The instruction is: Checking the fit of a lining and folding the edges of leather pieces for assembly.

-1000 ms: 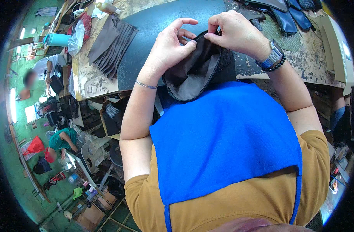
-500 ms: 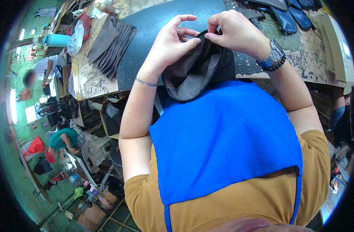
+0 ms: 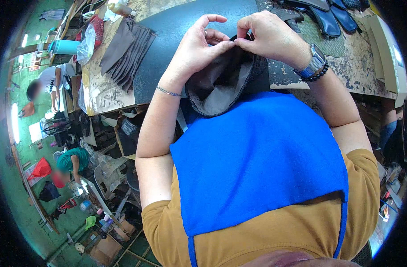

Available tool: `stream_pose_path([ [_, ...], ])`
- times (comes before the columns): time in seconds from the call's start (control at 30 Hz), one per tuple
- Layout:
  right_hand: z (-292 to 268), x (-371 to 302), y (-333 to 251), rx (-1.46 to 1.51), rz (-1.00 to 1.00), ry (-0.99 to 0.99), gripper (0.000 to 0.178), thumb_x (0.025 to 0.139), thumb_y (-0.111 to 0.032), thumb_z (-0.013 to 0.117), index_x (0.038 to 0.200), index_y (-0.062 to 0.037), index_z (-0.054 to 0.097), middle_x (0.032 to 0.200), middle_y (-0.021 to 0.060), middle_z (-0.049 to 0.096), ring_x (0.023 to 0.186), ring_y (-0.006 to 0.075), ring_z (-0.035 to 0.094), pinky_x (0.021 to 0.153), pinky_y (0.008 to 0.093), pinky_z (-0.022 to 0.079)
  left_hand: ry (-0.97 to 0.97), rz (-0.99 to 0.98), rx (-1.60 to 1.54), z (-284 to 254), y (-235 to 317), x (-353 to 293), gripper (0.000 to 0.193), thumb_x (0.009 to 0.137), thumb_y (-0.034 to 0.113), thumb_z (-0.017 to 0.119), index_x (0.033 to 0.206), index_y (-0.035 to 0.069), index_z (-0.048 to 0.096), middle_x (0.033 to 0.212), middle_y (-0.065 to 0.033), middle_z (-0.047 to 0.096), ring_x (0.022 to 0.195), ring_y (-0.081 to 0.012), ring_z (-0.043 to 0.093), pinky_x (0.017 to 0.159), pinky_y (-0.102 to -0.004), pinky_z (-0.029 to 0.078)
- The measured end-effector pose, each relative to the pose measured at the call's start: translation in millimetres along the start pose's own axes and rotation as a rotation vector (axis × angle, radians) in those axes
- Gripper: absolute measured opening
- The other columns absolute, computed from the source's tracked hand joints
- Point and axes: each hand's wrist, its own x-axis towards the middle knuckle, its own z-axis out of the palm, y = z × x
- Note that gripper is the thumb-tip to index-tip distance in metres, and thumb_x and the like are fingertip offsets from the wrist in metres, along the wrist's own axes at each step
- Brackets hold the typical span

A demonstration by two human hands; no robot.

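Fabric, a soft grey-brown piece (image 3: 219, 84), hangs limp between bench and blue apron (image 3: 261, 155), so it looks light, floppy and best gripped along its top hem. Left hand (image 3: 197, 49) pinches that hem between thumb and forefinger, and right hand (image 3: 268, 38) pinches it just beside. Its long axis runs from the fingers down toward the person's chest, open pocket side facing up.

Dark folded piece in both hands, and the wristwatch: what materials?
Dark grey-brown folded piece: soft, matte, looks like fabric or thin suede-like leather; it drapes and creases between left hand and right hand. Silver wristwatch: shiny linked band, likely metal.
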Motion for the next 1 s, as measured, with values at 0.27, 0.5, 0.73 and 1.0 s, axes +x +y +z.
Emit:
stream_pose_path([
  [0.27, -3.9, -2.5, 0.5, 0.054, -0.014, -0.035, 0.014, 0.074, -0.016, 0.067, 0.076, -0.0022, 0.066, 0.07, 0.0174, 0.064, 0.069, 0.031, 0.066, 0.064, 0.0392, 0.051, 0.051, 0.058, 0.224, 0.9, 0.3, -1.3, 0.045, 0.083, 0.009, 0.074, 0.122, 0.006, 0.051, 0.089, -0.0021, 0.066, 0.08, -0.0052, 0.058, 0.071, -0.0196, 0.047],
  [0.5, -5.3, -6.9, 1.9, 0.053, -0.019, -0.014, 0.013, 0.075, -0.014, 0.067, 0.079, -0.0024, 0.066, 0.07, 0.0156, 0.064, 0.069, 0.031, 0.065, 0.065, 0.0392, 0.051, -0.001, 0.046, 0.169, 4.4, 6.6, 1.3, 0.041, 0.083, 0.007, 0.071, 0.12, 0.007, 0.052, 0.091, -0.0032, 0.066, 0.083, -0.0063, 0.059, 0.073, -0.0203, 0.048],
  [0.73, -5.2, -22.9, -9.6, -0.152, -0.169, 0.24, 0.037, 0.076, -0.022, 0.072, 0.107, -0.0077, 0.056, 0.089, 0.014, 0.066, 0.08, 0.031, 0.065, 0.07, 0.0412, 0.052, 0.088, 0.144, 0.229, 8.6, 5.9, -1.3, 0.035, 0.082, 0.004, 0.069, 0.112, 0.006, 0.052, 0.093, -0.0051, 0.065, 0.083, -0.0105, 0.062, 0.074, -0.023, 0.05],
  [1.0, 7.6, -9.5, -4.7, 0.013, -0.025, 0.139, 0.044, 0.079, -0.018, 0.068, 0.118, -0.0058, 0.052, 0.092, 0.0168, 0.065, 0.088, 0.034, 0.065, 0.078, 0.0421, 0.052, 0.342, 0.082, 0.306, -9.0, 15.1, -7.2, 0.036, 0.08, 0.003, 0.069, 0.111, 0.006, 0.051, 0.087, -0.0048, 0.062, 0.077, -0.0102, 0.059, 0.07, -0.0236, 0.05],
])
